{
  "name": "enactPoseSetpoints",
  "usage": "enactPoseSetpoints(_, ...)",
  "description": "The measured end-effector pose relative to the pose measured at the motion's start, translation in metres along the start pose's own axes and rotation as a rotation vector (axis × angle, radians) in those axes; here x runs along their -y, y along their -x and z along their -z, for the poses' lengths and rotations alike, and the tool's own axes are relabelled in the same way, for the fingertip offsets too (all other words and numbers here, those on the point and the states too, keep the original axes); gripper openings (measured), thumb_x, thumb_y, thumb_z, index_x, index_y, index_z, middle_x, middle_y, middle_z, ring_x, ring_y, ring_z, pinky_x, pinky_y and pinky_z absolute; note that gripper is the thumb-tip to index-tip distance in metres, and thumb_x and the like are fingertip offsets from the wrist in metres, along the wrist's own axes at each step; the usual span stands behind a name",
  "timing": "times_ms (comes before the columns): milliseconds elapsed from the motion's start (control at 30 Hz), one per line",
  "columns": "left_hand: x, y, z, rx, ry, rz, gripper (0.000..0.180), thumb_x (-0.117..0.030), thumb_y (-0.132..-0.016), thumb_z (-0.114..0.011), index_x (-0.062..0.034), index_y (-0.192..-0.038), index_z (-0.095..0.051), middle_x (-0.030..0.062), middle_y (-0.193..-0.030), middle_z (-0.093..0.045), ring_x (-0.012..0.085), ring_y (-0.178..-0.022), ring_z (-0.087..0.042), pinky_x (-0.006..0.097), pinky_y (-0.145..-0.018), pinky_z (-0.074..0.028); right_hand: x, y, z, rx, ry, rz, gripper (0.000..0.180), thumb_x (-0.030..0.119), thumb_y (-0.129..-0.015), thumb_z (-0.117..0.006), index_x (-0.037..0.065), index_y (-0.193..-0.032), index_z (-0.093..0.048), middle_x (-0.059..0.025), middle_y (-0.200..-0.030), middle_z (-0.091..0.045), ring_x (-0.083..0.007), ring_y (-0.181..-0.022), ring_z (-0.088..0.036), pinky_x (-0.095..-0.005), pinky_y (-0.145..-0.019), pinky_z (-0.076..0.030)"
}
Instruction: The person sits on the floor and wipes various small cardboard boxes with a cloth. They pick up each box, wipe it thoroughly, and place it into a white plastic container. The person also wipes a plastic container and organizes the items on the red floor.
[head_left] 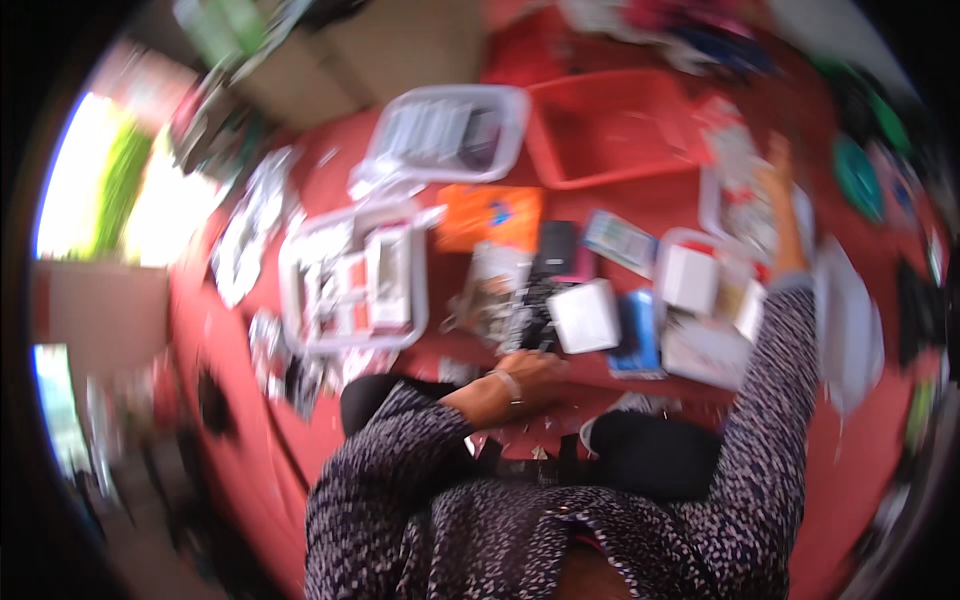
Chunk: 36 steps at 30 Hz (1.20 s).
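Observation:
My left hand (530,378), with a bracelet at the wrist, is low in front of me, just below some black patterned packets (530,312). Motion smears its fingers, so what they hold cannot be made out. On the far right my right hand (780,195) reaches out with its fingers stretched, over or beside a white bin (710,205) of clear and red-white packets (742,190). Between my hands are a white box (585,316), a blue box (637,335) and a tub with white cartons (690,278).
A white bin of small boxes (424,300) stands left, with another white bin (520,120) behind it. A red basin (560,165) sits at the back, near an orange packet (490,215). Crumpled clear plastic (255,235) lies on the red floor covering (225,400).

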<state>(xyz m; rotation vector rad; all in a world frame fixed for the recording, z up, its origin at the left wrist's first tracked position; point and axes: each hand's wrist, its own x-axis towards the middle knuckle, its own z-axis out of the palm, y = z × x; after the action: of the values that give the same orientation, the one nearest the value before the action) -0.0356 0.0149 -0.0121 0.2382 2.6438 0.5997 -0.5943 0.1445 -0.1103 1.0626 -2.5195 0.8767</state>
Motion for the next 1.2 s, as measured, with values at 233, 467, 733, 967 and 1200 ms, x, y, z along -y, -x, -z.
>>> enactPoseSetpoints(233,0.005,0.017,-0.062,0.029,-0.01,0.178,0.024,-0.015,-0.07,-0.056,-0.0005,-0.088,-0.052,0.0127,-0.083,-0.058,0.025,-0.08,-0.06,0.035,-0.069,-0.047,0.005,-0.042,-0.044,0.353,-0.159,-0.182,0.104,0.009,-0.054,-0.07,0.008,-0.139,-0.01,-0.019,-0.127,-0.044,-0.0338,-0.109,-0.05,-0.0354,-0.094,-0.038)
enactPoseSetpoints(467,0.011,0.007,-0.051,-0.002,0.033,0.169,0.031,-0.02,-0.074,-0.058,-0.0024,-0.098,-0.049,0.0108,-0.088,-0.056,0.0266,-0.086,-0.056,0.037,-0.076,-0.045,0.07,-0.036,-0.022,0.348,0.296,0.014,0.076,0.013,-0.057,-0.07,0.01,-0.126,-0.039,-0.0203,-0.113,-0.053,-0.0341,-0.106,-0.051,-0.0407,-0.09,-0.041)
enactPoseSetpoints(733,0.004,-0.006,-0.036,0.024,0.004,0.137,0.046,-0.025,-0.076,-0.06,-0.0026,-0.113,-0.047,0.0132,-0.103,-0.055,0.0309,-0.098,-0.053,0.04,-0.085,-0.043,0.119,-0.024,0.023,0.221,0.261,-0.282,0.067,0.025,-0.056,-0.074,0.01,-0.116,-0.048,-0.0177,-0.113,-0.054,-0.0336,-0.106,-0.051,-0.0429,-0.086,-0.042)
enactPoseSetpoints(967,-0.007,-0.006,-0.031,0.007,0.039,0.109,0.039,-0.02,-0.076,-0.057,-0.0051,-0.111,-0.048,0.012,-0.097,-0.056,0.0283,-0.091,-0.056,0.04,-0.079,-0.045,0.111,-0.021,0.165,0.095,-0.143,-0.394,0.053,0.033,-0.054,-0.076,-0.003,-0.089,-0.059,-0.0183,-0.085,-0.064,-0.028,-0.08,-0.063,-0.0348,-0.072,-0.047)
enactPoseSetpoints(1200,-0.018,-0.012,-0.028,-0.023,0.002,0.059,0.025,-0.018,-0.078,-0.054,-0.0058,-0.099,-0.049,0.0135,-0.09,-0.058,0.0313,-0.085,-0.058,0.041,-0.075,-0.046,0.203,0.111,0.207,0.104,0.306,-0.232,0.053,0.03,-0.06,-0.072,-0.003,-0.097,-0.053,-0.0214,-0.093,-0.06,-0.0305,-0.084,-0.062,-0.0415,-0.07,-0.049)
